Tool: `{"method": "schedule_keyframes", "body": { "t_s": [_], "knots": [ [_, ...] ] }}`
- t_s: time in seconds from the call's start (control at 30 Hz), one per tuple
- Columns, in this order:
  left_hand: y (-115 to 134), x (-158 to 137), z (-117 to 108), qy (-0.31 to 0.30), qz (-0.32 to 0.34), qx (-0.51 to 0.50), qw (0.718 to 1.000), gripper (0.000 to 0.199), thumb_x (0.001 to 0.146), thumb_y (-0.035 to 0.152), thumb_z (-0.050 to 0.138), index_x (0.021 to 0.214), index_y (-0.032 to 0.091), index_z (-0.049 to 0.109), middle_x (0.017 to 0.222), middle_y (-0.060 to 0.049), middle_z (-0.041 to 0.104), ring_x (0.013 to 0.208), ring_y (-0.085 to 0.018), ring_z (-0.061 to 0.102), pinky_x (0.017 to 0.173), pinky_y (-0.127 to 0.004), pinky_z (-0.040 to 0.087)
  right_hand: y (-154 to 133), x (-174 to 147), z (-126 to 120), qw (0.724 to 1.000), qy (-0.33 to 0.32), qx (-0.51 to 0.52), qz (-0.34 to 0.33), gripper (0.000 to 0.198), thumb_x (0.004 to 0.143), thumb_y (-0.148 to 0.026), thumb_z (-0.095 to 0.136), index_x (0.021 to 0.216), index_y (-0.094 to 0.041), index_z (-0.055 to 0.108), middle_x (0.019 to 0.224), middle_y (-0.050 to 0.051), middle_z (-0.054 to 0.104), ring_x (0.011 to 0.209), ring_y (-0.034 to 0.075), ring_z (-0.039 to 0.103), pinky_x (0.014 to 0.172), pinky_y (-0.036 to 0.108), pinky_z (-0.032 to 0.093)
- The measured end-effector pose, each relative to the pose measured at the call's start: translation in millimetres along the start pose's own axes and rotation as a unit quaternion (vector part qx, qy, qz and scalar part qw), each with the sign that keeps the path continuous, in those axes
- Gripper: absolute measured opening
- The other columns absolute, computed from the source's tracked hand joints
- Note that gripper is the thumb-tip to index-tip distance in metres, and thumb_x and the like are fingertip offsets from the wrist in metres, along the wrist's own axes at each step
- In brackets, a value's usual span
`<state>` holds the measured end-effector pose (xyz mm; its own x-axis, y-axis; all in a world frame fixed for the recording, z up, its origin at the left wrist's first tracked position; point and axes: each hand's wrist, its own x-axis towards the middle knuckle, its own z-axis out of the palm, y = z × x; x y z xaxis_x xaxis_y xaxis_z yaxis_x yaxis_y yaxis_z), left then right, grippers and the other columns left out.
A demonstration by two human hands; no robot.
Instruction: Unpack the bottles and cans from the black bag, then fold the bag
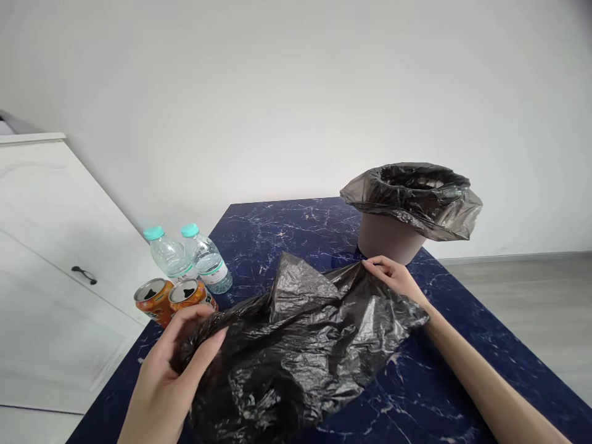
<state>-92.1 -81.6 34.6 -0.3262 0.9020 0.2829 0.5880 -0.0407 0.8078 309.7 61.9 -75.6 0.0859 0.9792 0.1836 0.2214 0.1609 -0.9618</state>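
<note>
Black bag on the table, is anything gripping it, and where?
Both hands hold the black bag: the left hand grips its near-left edge, and the right hand pinches its far edge with the fingers.

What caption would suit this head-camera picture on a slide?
Both hands, left hand and right hand, hold a crumpled black plastic bag on a blue marbled table beside a lined bin.

Under the black bag [296, 351], between both hands, a part of the blue table [462, 345] hidden. Left hand [171, 370] cut off at the wrist by the bottom edge. Just beyond the left hand, lower halves of two orange cans [173, 299] covered. Bottle labels [213, 271] too small to read.
</note>
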Motion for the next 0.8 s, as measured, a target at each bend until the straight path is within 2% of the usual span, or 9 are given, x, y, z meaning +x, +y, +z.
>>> {"method": "schedule_keyframes", "body": {
  "t_s": [0.1,0.23,0.27,0.33,0.43,0.5,0.57,0.67,0.8],
  "knots": [
    [-9.4,0.9,-2.9,-0.032,-0.013,-0.015,0.999,0.046,0.083,0.061,0.077,0.114,0.029,0.066,0.121,-0.003,0.075,0.115,-0.026,0.072,0.083,-0.024,0.061,2.5,0.4,-0.3,1.000,0.011,0.005,0.007,0.057,0.077,-0.078,0.075,0.094,-0.024,0.075,0.065,0.003,0.071,0.057,0.022,0.062,0.052,0.032,0.046],
    [-21.2,-5.9,-8.1,-0.013,0.013,0.027,0.999,0.050,0.083,0.058,0.075,0.121,0.029,0.061,0.094,-0.001,0.072,0.087,-0.022,0.075,0.075,-0.026,0.061,6.7,1.3,-1.7,0.999,0.048,0.016,0.012,0.055,0.081,-0.075,0.074,0.096,-0.023,0.071,0.067,0.002,0.071,0.057,0.020,0.059,0.054,0.031,0.044],
    [-25.2,-8.9,-10.1,-0.026,0.019,0.039,0.999,0.051,0.085,0.059,0.073,0.123,0.029,0.060,0.090,0.000,0.072,0.083,-0.022,0.075,0.074,-0.026,0.062,7.6,1.5,-2.1,0.998,0.059,0.018,0.014,0.055,0.082,-0.076,0.073,0.098,-0.023,0.070,0.067,0.002,0.071,0.057,0.020,0.059,0.054,0.031,0.044],
    [-34.4,-15.4,-15.0,-0.094,0.019,0.075,0.992,0.050,0.087,0.059,0.071,0.125,0.029,0.060,0.089,-0.001,0.074,0.083,-0.023,0.077,0.073,-0.027,0.064,9.0,1.8,-2.5,0.997,0.073,0.022,0.016,0.056,0.083,-0.077,0.071,0.102,-0.024,0.069,0.069,0.001,0.071,0.058,0.020,0.059,0.055,0.030,0.044],
    [-44.7,-22.7,-19.7,-0.190,0.057,0.146,0.969,0.052,0.089,0.058,0.071,0.133,0.031,0.061,0.110,-0.005,0.078,0.098,-0.027,0.079,0.077,-0.031,0.066,10.1,2.2,-1.9,0.997,0.074,0.017,0.021,0.058,0.082,-0.078,0.070,0.101,-0.024,0.068,0.067,0.001,0.070,0.056,0.019,0.058,0.053,0.030,0.043],
    [-44.5,-23.5,-16.9,-0.194,0.109,0.181,0.958,0.057,0.090,0.056,0.071,0.141,0.034,0.057,0.130,-0.006,0.074,0.109,-0.029,0.077,0.084,-0.035,0.067,10.5,2.6,-0.8,0.998,0.064,0.007,0.022,0.059,0.080,-0.079,0.071,0.099,-0.023,0.068,0.065,0.001,0.070,0.055,0.019,0.058,0.052,0.030,0.042],
    [-38.0,-20.0,-6.6,-0.184,0.150,0.194,0.952,0.053,0.095,0.053,0.066,0.144,0.035,0.054,0.137,-0.006,0.072,0.114,-0.029,0.076,0.089,-0.038,0.066,10.9,3.1,0.4,0.998,0.053,-0.006,0.019,0.060,0.078,-0.080,0.072,0.097,-0.023,0.068,0.063,0.001,0.070,0.054,0.019,0.057,0.052,0.029,0.041],
    [-22.2,-9.1,21.3,-0.194,0.196,0.188,0.943,0.042,0.103,0.046,0.058,0.143,0.034,0.054,0.132,-0.006,0.073,0.115,-0.028,0.075,0.093,-0.041,0.064,11.4,3.4,1.2,0.999,0.044,-0.023,0.014,0.062,0.078,-0.082,0.071,0.095,-0.022,0.068,0.060,0.001,0.068,0.053,0.018,0.056,0.051,0.028,0.039],
    [-3.1,5.4,61.6,-0.226,0.270,0.177,0.919,0.046,0.099,0.028,0.067,0.143,0.034,0.056,0.135,-0.006,0.068,0.123,-0.030,0.068,0.100,-0.046,0.060,13.1,3.4,0.7,0.998,0.042,-0.039,0.010,0.062,0.080,-0.082,0.068,0.096,-0.022,0.068,0.061,0.001,0.069,0.054,0.019,0.058,0.052,0.028,0.041]
  ]
}}
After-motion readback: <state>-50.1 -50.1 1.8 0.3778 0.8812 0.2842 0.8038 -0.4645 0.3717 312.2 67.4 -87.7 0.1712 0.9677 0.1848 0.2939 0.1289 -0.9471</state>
